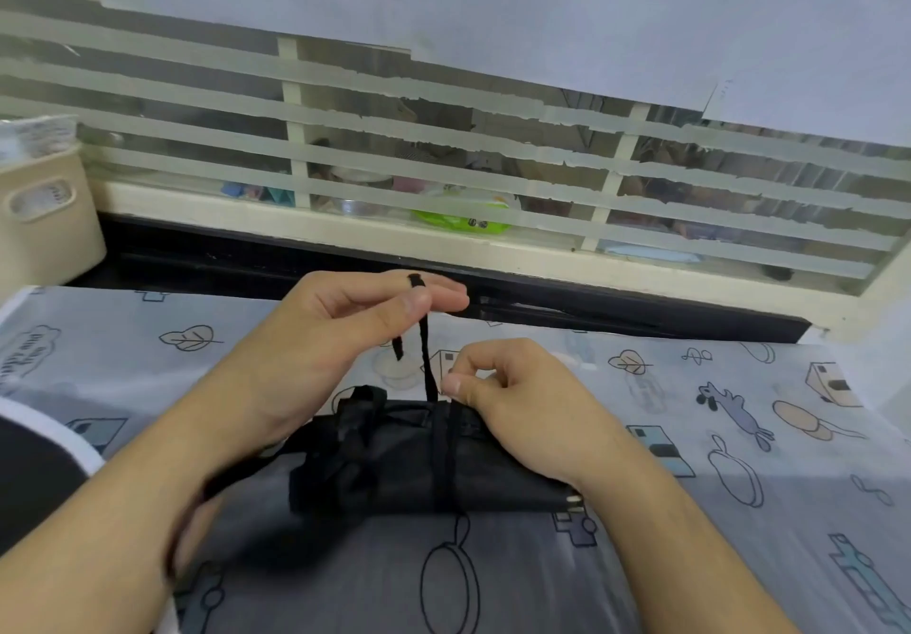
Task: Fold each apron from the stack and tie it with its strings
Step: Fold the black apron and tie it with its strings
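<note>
The surface in front of me is covered with a pale printed cloth. The folded black apron lies on it as a compact roll, and serves as the reference point for everything below. A beige basket stands well beyond the apron, to its far left, at the edge of the view. My left hand is raised above the apron's middle; its fingers pinch the string, which runs straight up from the roll and loops over my fingertip, its short free end hanging down. My right hand rests on the apron's right part, and its fingers are curled beside the base of the string where it meets the wraps around the roll; I cannot tell whether they grip it. A loose bunch of strap sits on the apron's left end.
</note>
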